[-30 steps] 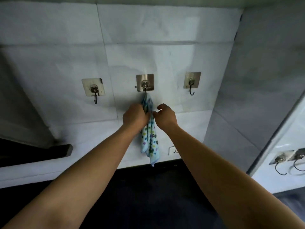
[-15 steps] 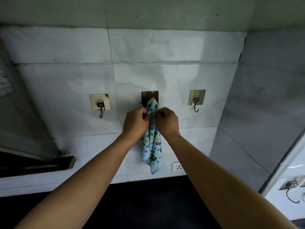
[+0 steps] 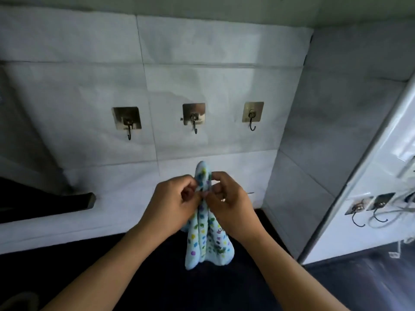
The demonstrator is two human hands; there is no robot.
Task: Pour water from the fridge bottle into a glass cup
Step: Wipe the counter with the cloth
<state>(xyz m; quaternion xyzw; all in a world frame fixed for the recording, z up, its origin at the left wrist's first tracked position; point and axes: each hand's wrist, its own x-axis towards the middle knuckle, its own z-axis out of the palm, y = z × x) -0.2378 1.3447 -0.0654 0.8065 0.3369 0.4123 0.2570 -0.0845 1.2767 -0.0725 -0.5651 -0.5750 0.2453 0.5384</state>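
A light blue towel (image 3: 207,241) with coloured dots hangs between my hands, free of the wall. My left hand (image 3: 174,204) pinches its upper part from the left. My right hand (image 3: 226,204) pinches it from the right, fingers curled round the cloth. The towel's top sticks up above my fingers and its lower end droops over the dark counter (image 3: 170,277). The middle hook (image 3: 195,123) on the tiled wall is bare. No bottle or glass cup is in view.
Two more stick-on hooks (image 3: 128,126) (image 3: 252,120) flank the middle one on the white tiled wall. A white fridge side (image 3: 359,198) with hooks (image 3: 359,212) stands at the right. A dark ledge (image 3: 45,203) juts from the left.
Both hands lifted the towel off the middle hook and drew it down and toward me; the hook now hangs bare.
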